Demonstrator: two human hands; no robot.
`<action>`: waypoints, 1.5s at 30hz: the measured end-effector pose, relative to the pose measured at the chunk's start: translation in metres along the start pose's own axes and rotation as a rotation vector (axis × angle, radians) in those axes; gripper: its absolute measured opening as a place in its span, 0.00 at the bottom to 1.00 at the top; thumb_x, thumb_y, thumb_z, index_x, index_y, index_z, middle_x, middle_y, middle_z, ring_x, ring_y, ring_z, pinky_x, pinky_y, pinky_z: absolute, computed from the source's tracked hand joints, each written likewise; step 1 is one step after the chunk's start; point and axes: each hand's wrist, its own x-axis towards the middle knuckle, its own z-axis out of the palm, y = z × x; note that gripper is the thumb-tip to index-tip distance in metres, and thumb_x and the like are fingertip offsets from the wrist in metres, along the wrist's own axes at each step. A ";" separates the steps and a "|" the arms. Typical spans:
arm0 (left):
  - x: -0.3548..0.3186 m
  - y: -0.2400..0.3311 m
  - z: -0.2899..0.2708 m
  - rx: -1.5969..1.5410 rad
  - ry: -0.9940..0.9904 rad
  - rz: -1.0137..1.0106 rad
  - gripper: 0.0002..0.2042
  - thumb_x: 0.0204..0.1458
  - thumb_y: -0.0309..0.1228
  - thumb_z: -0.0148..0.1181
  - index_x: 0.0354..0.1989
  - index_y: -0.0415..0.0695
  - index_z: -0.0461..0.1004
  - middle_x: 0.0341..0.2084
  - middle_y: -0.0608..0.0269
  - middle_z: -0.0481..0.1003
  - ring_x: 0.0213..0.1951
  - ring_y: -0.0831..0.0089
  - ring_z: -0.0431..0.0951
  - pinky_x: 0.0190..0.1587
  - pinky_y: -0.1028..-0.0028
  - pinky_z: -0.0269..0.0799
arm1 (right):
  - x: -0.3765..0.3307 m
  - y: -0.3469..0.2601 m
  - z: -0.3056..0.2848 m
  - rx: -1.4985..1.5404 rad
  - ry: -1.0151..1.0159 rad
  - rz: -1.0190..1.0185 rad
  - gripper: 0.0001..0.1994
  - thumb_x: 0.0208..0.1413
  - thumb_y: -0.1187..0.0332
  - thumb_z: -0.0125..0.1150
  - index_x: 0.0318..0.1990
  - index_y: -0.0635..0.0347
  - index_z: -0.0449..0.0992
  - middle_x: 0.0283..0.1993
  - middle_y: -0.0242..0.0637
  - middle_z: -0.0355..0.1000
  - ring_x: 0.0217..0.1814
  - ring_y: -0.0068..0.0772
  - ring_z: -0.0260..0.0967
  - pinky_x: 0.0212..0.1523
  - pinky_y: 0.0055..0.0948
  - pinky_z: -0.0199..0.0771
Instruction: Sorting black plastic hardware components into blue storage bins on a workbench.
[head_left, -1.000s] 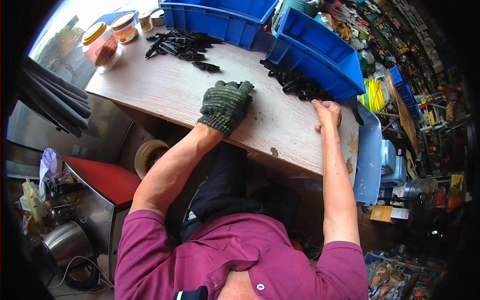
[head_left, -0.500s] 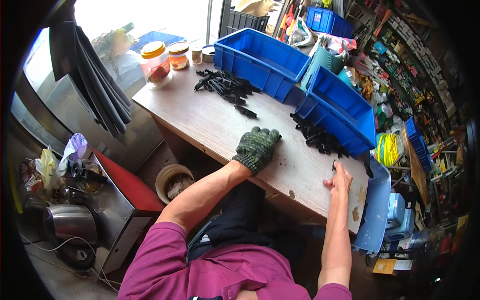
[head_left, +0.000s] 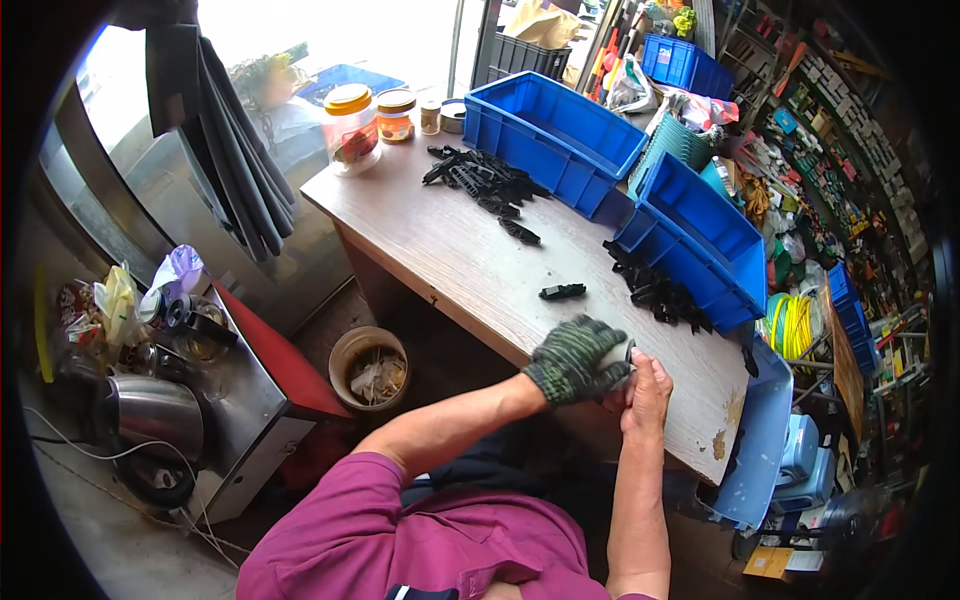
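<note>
Green-and-black knit glove covers the left hand (head_left: 577, 360), curled closed against the bare right hand (head_left: 645, 392) at the near edge of the wooden table (head_left: 460, 260); a small pale item (head_left: 622, 352) shows between them, its kind not discernible. Right fingers are bent inward; whether they grip it cannot be told. Count: two hands, one glove. Half a second ago the hands lay apart, flat on the table; they now meet. One loose black plastic part (head_left: 562, 291) lies beyond them, two piles of black parts (head_left: 485, 180) farther back, two large blue bins (head_left: 550, 135), two lidded jars (head_left: 352, 125).
</note>
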 end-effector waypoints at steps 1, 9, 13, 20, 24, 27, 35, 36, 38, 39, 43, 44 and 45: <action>0.000 0.009 0.004 0.005 -0.016 -0.036 0.24 0.49 0.42 0.65 0.52 0.42 0.74 0.37 0.51 0.77 0.41 0.50 0.76 0.46 0.53 0.72 | -0.009 -0.006 0.006 0.002 0.014 -0.023 0.12 0.58 0.60 0.66 0.33 0.60 0.76 0.24 0.21 0.67 0.21 0.15 0.59 0.25 0.20 0.64; -0.002 0.020 0.024 0.107 -0.056 -0.090 0.13 0.49 0.39 0.62 0.41 0.46 0.76 0.30 0.54 0.76 0.35 0.52 0.76 0.39 0.55 0.72 | -0.013 0.007 0.006 0.053 0.076 -0.136 0.11 0.59 0.61 0.65 0.33 0.60 0.76 0.30 0.25 0.71 0.31 0.15 0.63 0.35 0.20 0.65; -0.004 0.019 0.015 0.087 0.062 -0.047 0.11 0.47 0.35 0.63 0.37 0.47 0.75 0.28 0.55 0.76 0.34 0.54 0.76 0.39 0.56 0.71 | -0.016 -0.016 0.025 -0.095 0.045 -0.055 0.13 0.61 0.60 0.61 0.27 0.54 0.72 0.19 0.16 0.57 0.17 0.10 0.47 0.17 0.21 0.43; -0.007 0.010 0.004 0.202 0.100 -0.013 0.15 0.48 0.38 0.63 0.42 0.46 0.75 0.36 0.52 0.77 0.41 0.52 0.77 0.45 0.54 0.70 | 0.003 0.011 0.010 -0.150 -0.063 -0.351 0.15 0.63 0.56 0.58 0.28 0.52 0.69 0.14 0.22 0.52 0.14 0.17 0.50 0.16 0.21 0.55; 0.013 -0.015 -0.038 0.530 0.248 -0.116 0.15 0.50 0.38 0.64 0.44 0.48 0.78 0.43 0.54 0.77 0.50 0.51 0.74 0.48 0.51 0.68 | -0.019 -0.017 0.019 0.042 -0.016 -0.010 0.17 0.64 0.57 0.55 0.25 0.52 0.63 0.13 0.23 0.49 0.12 0.20 0.50 0.17 0.37 0.78; 0.018 -0.049 -0.041 0.637 0.051 -0.142 0.07 0.50 0.34 0.61 0.36 0.47 0.75 0.32 0.58 0.75 0.40 0.52 0.74 0.38 0.50 0.69 | -0.019 -0.018 0.023 0.072 0.040 0.028 0.16 0.64 0.56 0.52 0.26 0.51 0.62 0.13 0.23 0.48 0.12 0.20 0.50 0.16 0.35 0.76; 0.004 0.001 -0.031 -0.087 -0.123 -0.141 0.11 0.58 0.33 0.60 0.44 0.41 0.77 0.37 0.48 0.79 0.41 0.48 0.80 0.43 0.57 0.76 | -0.014 -0.009 0.017 0.219 0.170 0.003 0.14 0.65 0.56 0.48 0.29 0.52 0.62 0.17 0.25 0.50 0.14 0.21 0.50 0.14 0.34 0.73; 0.000 0.002 -0.021 -0.101 -0.129 -0.136 0.11 0.58 0.33 0.60 0.44 0.41 0.77 0.37 0.48 0.79 0.41 0.48 0.80 0.43 0.57 0.76 | -0.013 -0.004 0.013 0.234 0.183 -0.017 0.15 0.65 0.55 0.48 0.29 0.52 0.62 0.17 0.26 0.51 0.14 0.21 0.50 0.13 0.34 0.71; -0.004 0.005 -0.010 -0.177 -0.116 -0.022 0.11 0.59 0.32 0.59 0.46 0.41 0.77 0.38 0.47 0.79 0.41 0.48 0.80 0.43 0.58 0.76 | -0.022 -0.022 0.033 0.260 0.315 0.069 0.15 0.65 0.55 0.47 0.30 0.53 0.66 0.21 0.26 0.56 0.15 0.23 0.53 0.15 0.25 0.61; -0.006 0.005 -0.006 -0.189 -0.193 -0.081 0.12 0.59 0.32 0.58 0.48 0.40 0.76 0.40 0.46 0.79 0.42 0.49 0.80 0.43 0.58 0.76 | -0.016 -0.012 0.029 0.218 0.341 0.049 0.15 0.65 0.55 0.47 0.31 0.54 0.67 0.22 0.26 0.58 0.16 0.22 0.54 0.16 0.24 0.58; -0.002 0.008 0.005 -0.260 -0.196 -0.139 0.13 0.60 0.33 0.57 0.49 0.40 0.76 0.40 0.46 0.79 0.42 0.50 0.80 0.43 0.59 0.76 | -0.009 0.007 0.014 0.124 0.274 -0.012 0.16 0.65 0.53 0.46 0.40 0.56 0.69 0.22 0.31 0.63 0.10 0.26 0.52 0.11 0.32 0.61; -0.002 0.008 0.005 -0.283 -0.181 -0.152 0.12 0.61 0.33 0.57 0.49 0.40 0.75 0.39 0.47 0.79 0.42 0.50 0.80 0.42 0.59 0.75 | -0.010 0.008 0.014 0.121 0.280 -0.011 0.16 0.65 0.53 0.46 0.40 0.56 0.69 0.22 0.31 0.63 0.10 0.26 0.52 0.11 0.32 0.61; -0.002 0.008 0.005 -0.306 -0.166 -0.166 0.12 0.61 0.33 0.56 0.49 0.41 0.75 0.39 0.47 0.79 0.41 0.50 0.80 0.42 0.59 0.75 | -0.011 0.008 0.015 0.103 0.268 -0.032 0.15 0.65 0.54 0.46 0.39 0.56 0.70 0.23 0.30 0.64 0.11 0.25 0.53 0.11 0.31 0.60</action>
